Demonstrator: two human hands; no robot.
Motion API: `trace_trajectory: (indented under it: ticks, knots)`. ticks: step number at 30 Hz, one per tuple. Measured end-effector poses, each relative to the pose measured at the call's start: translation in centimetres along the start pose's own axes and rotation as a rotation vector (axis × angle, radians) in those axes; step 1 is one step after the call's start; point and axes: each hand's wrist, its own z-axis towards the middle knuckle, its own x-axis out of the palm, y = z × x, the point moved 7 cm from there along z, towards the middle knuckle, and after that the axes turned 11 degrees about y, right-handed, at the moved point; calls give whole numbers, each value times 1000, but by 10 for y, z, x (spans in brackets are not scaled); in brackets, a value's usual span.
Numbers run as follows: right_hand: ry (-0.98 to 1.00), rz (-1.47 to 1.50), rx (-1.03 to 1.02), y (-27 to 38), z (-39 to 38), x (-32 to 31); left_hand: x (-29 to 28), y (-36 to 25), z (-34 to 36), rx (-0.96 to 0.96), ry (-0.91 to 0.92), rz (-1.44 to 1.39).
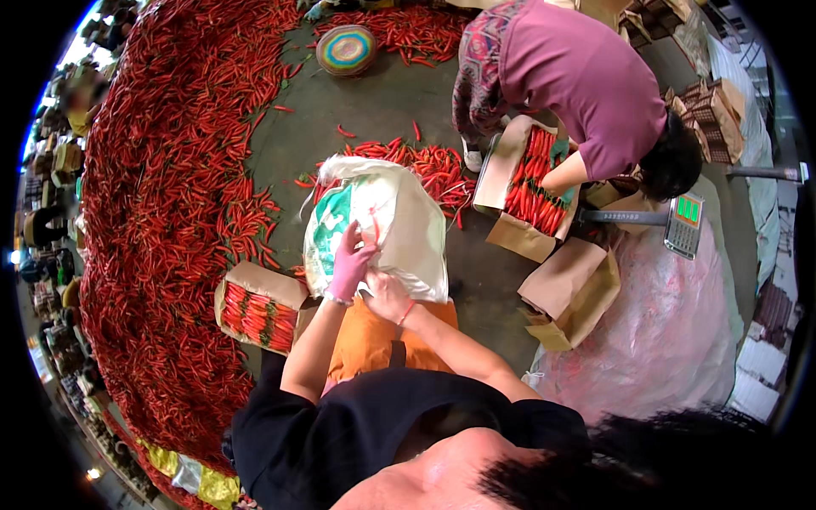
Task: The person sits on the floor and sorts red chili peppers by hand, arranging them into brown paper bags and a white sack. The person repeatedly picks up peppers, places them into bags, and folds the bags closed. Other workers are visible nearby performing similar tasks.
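Note:
My left hand (348, 265), in a pink glove with a pale cuff, is raised over my lap with its fingers stretched out and apart. A slim red shape, perhaps a chili pepper (376, 226), shows beside its fingertips against the sack; contact is unclear. Close by its wrist, my bare right hand (388, 297) is closed, a bit of white showing at its fingers; what it grips I cannot make out. Beneath both hands a white sack (415, 246) with a green print lies across my orange-covered lap (357, 344).
Heaped red chilies (170, 212) fill the left side. Near my left arm stands a carton of chilies (259, 316). At right, a co-worker (586, 76) bends over another carton (507, 174) beside a scale display (682, 225). An opened carton (569, 293) and round striped cushion (346, 50) stand nearby.

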Motion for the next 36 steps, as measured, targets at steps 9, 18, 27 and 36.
trace_trajectory:
  ticks: [9, 18, 27, 36]
  knots:
    - [-282, 729, 545, -111, -3, -30, -7, 9, -34, -70, 108, -375]
    - [8, 624, 97, -75, 5, 101, 9, -17, -75, 241, -94, 1145]
    - [-717, 403, 886, -216, -131, -18, 112, -1, -137, -681, 572, -1035]
    - [-440, 602, 405, -153, -96, -28, 61, -118, -102, -1, 439, -764]
